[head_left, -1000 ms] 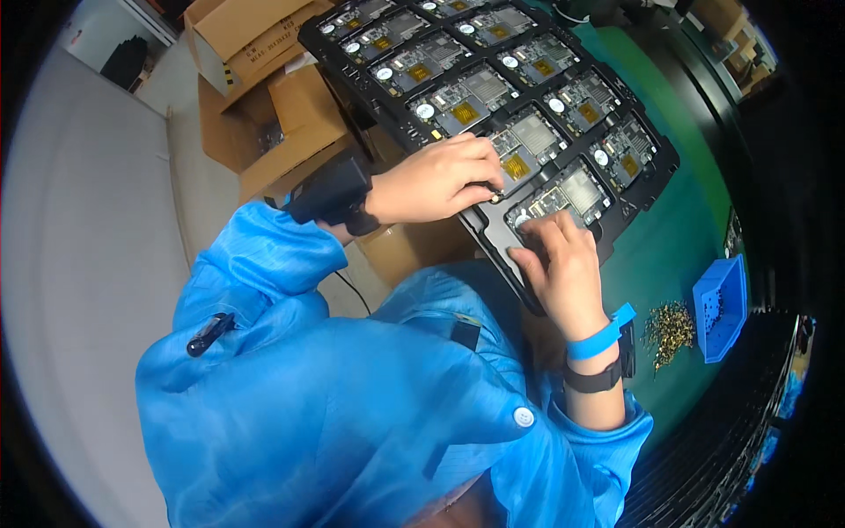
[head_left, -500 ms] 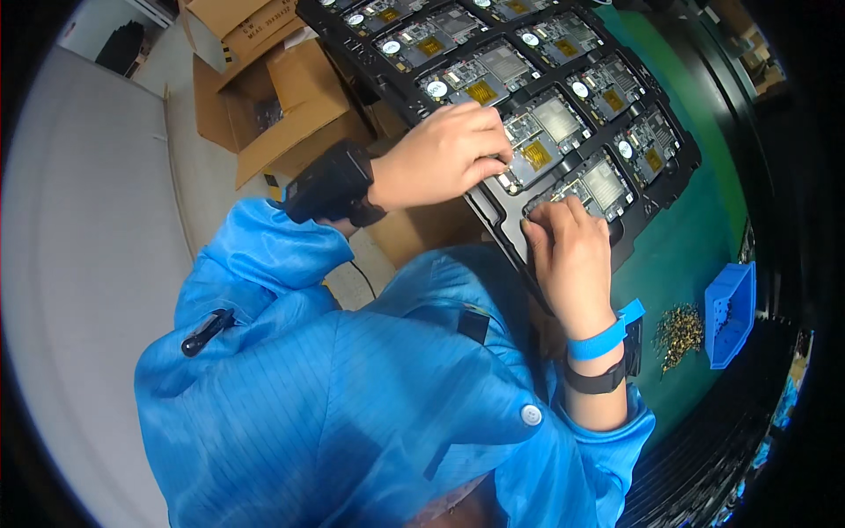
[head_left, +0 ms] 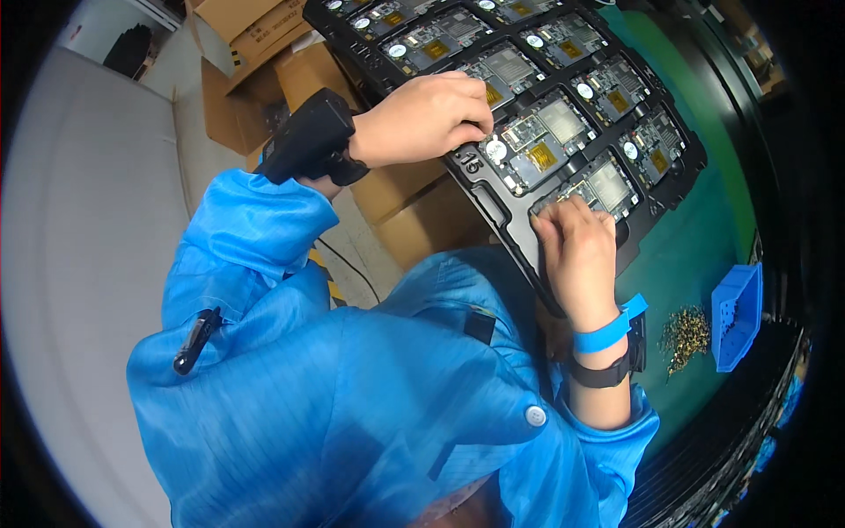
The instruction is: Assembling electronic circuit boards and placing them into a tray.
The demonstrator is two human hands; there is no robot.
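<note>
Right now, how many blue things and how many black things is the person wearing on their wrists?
Blue: 1, the blue wristband on the right wrist.
Black: 2, the black strap on the right wrist and the black device on the left wrist.
Total: 3

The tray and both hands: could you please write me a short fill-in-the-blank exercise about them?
1. The black tray holds rows of circuit ____.
2. The right hand wears a ____ wristband.
3. The left hand rests on the tray's ____ edge.
4. The small bin on the green mat is ____.

Missing: boards; blue; left; blue
</note>
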